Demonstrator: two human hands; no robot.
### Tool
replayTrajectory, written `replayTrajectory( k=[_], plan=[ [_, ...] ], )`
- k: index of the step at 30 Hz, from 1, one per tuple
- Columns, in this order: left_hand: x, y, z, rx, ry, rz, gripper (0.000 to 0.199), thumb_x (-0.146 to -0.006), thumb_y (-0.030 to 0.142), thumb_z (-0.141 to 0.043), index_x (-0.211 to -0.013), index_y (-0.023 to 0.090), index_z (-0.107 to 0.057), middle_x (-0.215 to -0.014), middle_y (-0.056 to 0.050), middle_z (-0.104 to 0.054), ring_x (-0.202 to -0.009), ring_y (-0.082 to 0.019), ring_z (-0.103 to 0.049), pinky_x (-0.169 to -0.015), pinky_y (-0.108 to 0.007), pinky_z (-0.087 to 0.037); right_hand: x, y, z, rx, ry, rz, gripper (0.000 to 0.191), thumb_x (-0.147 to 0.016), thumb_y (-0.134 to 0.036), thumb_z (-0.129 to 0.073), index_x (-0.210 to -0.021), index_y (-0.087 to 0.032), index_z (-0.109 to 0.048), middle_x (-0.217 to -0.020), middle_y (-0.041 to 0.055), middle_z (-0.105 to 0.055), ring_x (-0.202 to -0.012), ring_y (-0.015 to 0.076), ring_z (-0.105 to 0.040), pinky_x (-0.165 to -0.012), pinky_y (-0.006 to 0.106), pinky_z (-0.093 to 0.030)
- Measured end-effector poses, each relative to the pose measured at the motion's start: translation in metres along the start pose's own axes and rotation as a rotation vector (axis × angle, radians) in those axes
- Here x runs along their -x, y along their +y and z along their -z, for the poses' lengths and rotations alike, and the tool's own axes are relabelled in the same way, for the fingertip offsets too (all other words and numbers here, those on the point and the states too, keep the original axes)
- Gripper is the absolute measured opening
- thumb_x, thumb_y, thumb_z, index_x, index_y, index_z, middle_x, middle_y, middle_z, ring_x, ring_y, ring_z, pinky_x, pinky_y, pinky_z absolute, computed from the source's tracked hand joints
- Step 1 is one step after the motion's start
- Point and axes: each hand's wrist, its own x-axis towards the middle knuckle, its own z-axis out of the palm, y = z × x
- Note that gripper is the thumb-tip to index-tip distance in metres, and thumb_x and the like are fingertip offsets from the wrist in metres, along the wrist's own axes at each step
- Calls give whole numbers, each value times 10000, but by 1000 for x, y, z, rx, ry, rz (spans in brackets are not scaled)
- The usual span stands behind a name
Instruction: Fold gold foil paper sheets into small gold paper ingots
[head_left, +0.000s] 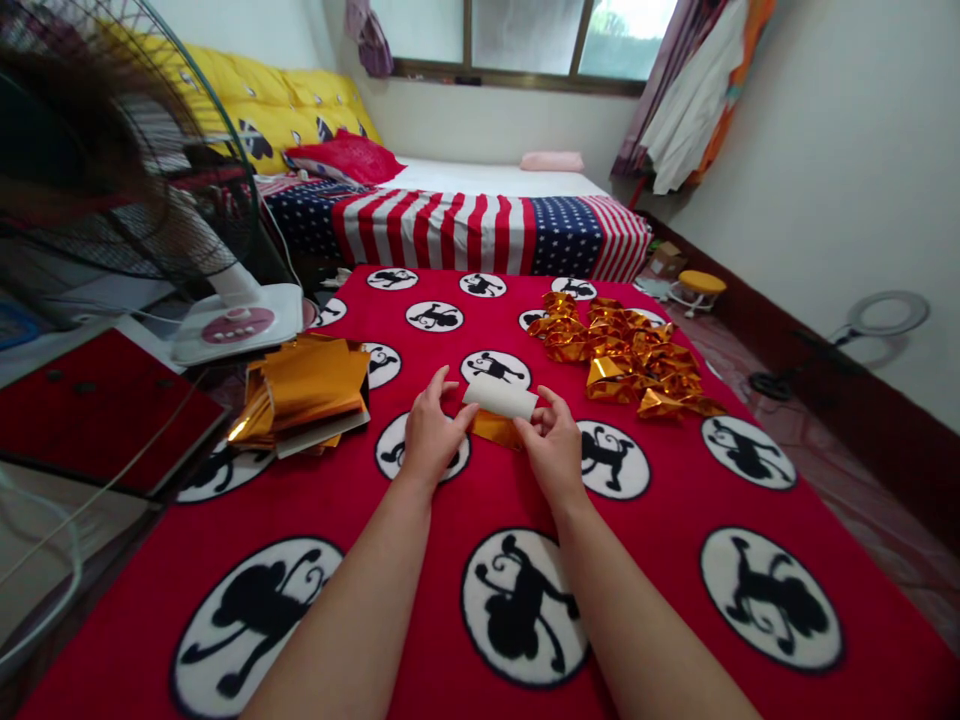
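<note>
A sheet of gold foil paper (496, 428) curls over on itself, its whitish back (500, 396) facing up as a rolled band above a strip of gold. My left hand (435, 425) grips the sheet's left end between thumb and fingers. At the right end my right hand (552, 436) pinches it the same way. Both hands are just above the red cloth (390, 600) with monkey prints. To the left lies a stack of flat gold sheets (311, 385). Several folded, shiny gold pieces (622, 350) form a pile on the right.
A fan (240, 320) stands at the left beside a dark red panel (90, 400). Beyond the red cloth is a bed with a striped and starred cover (465, 230). At the right are a yellow stool (702, 283) and a ring light (889, 313).
</note>
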Motion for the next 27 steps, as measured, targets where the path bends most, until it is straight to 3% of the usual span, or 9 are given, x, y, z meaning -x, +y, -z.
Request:
replayTrajectory(
  k=[3, 8, 12, 16, 20, 24, 27],
  plan=[
    [-1, 1, -2, 189, 63, 82, 682, -797, 385, -693, -1391, 166, -439, -1161, -131, -675, -1052, -219, -647, -957, -385, -492, 2, -3, -1, -325, 30, -88, 620, -731, -324, -662, -1292, -145, -469, -966, 70, -693, -620, 131, -613, -539, 243, -496],
    [0, 9, -3, 372, -11, 130, 614, -814, 432, -661, -1329, 137, -504, -956, -90, -727, -886, -190, -685, -829, -311, -530, 10, -13, -6, -501, 10, -144, 667, -698, -302, -730, -1288, -174, -449, -953, 38, -694, -536, 99, -613, -512, 229, -535],
    [3, 14, -3, 435, -95, 106, 325, -804, 407, -654, -990, 141, -676, -769, -37, -701, -754, -173, -659, -700, -256, -515, 15, -16, -12, -518, -29, -156, 663, -704, -293, -735, -1285, -178, -437, -981, 43, -690, -529, 99, -627, -510, 230, -550],
    [3, 13, -5, 471, -102, 165, 269, -766, 395, -666, -663, 153, -611, -613, 1, -620, -618, -145, -591, -574, -226, -453, 16, -15, -14, -517, -45, -158, 648, -715, -296, -730, -1283, -184, -439, -943, 20, -687, -528, 97, -622, -526, 239, -560],
    [2, 14, -4, 574, -119, 213, 248, -741, 396, -670, -724, 152, -629, -653, 3, -634, -629, -145, -589, -591, -233, -452, 15, -15, -13, -511, -41, -133, 579, -763, -332, -694, -1272, -185, -460, -855, -8, -680, -529, 94, -608, -515, 222, -538],
    [2, 15, -3, 538, -85, 207, 345, -806, 466, -610, -642, 166, -562, -576, 32, -528, -562, -112, -508, -532, -210, -399, 15, -16, -12, -499, -19, -107, 564, -761, -325, -693, -1261, -196, -468, -876, 0, -680, -578, 106, -617, -552, 236, -549],
    [2, 14, -2, 565, -70, 187, 403, -854, 538, -541, -713, 165, -597, -629, 20, -566, -628, -128, -546, -591, -221, -436, 16, -17, -11, -480, -7, -92, 583, -758, -301, -687, -1278, -187, -450, -875, 8, -679, -617, 123, -631, -590, 257, -560]
  ],
)
